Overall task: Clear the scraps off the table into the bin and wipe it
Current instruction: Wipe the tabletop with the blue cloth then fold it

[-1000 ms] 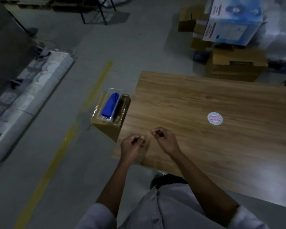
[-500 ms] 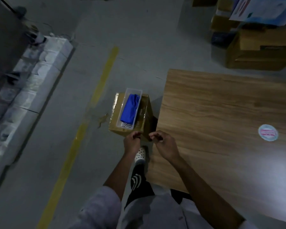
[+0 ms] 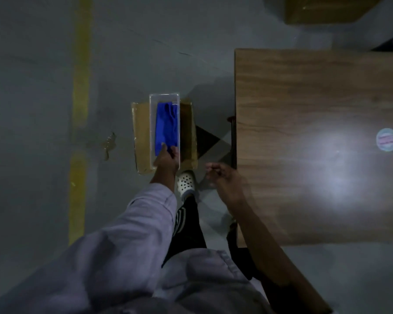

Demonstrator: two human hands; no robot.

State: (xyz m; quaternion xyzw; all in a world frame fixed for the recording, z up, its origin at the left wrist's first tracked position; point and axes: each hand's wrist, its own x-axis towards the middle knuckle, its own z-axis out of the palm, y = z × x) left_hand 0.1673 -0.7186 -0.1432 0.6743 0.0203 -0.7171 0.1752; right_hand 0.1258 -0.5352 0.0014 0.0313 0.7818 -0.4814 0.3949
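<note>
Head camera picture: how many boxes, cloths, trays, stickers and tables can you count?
Cardboard boxes: 2
Blue cloth: 1
Clear tray: 1
Round sticker: 1
Wooden table: 1
Total: 6

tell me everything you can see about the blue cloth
The blue cloth is deep blue, soft-looking fabric, bunched lengthwise with loose folds. It lies in a clear tray, filling most of its length. The tray sits on a cardboard box on the floor, left of the table. The left hand touches the cloth's near end; whether it grips it is unclear.
</note>
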